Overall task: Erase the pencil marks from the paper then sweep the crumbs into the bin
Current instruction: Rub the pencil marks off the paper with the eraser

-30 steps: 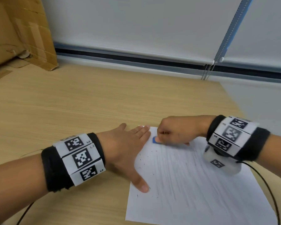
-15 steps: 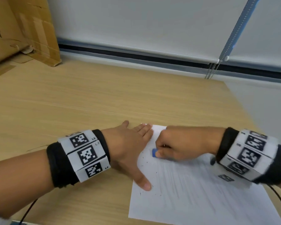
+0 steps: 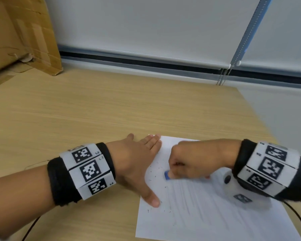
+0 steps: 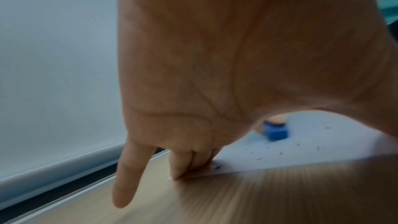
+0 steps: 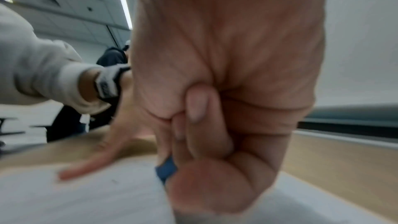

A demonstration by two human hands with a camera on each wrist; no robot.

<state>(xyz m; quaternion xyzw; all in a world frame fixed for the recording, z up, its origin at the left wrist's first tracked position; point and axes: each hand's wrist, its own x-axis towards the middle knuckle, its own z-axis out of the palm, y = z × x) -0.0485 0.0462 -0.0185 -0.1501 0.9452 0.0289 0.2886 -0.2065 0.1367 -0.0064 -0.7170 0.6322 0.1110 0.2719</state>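
Note:
A white sheet of paper (image 3: pixel 207 213) with faint grey pencil strokes lies on the wooden table. My left hand (image 3: pixel 137 164) lies flat with straight fingers, pressing the sheet's left edge and far corner; its thumb (image 3: pixel 152 200) rests on the paper. My right hand (image 3: pixel 195 162) is curled round a small blue eraser (image 3: pixel 166 175), which touches the paper near its upper left. The eraser (image 4: pixel 276 131) shows under the left palm, and between the right fingers as a blue eraser (image 5: pixel 165 169). Dark crumbs (image 3: pixel 156 173) speckle the paper's left part. No bin is in view.
A cardboard box (image 3: pixel 21 35) stands at the table's far left. A blind cord (image 3: pixel 222 77) hangs at the back by the wall. The table's right edge (image 3: pixel 261 119) runs close to the paper. A dark-clothed person (image 5: pixel 112 57) sits in the background of the right wrist view.
My right hand has drawn the eraser down the sheet, towards me. The left hand has stayed pressed on the paper's edge.

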